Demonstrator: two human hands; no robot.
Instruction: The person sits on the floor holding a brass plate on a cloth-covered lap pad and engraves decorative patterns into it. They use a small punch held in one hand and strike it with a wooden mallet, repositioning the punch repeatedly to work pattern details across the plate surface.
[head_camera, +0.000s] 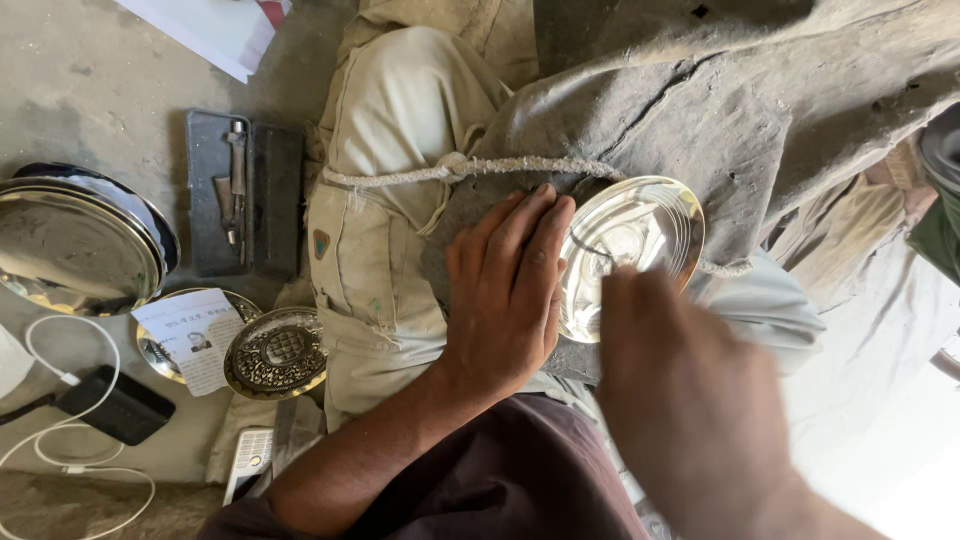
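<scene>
We sit on the floor (90, 90) with a heavy grey cloth (720, 110) spread over our lap. Our right hand (690, 400), blurred and close to the camera, hovers over the small shiny steel plate (640, 240); we cannot tell whether its grip is closed. Our left hand (510, 290) lies flat with fingers spread, its grip open, pressing the plate's left rim against the cloth. To the left on the floor sit stacked steel trays (70, 250), an open tool case (245, 190) and an engraved brass disc (277, 352).
</scene>
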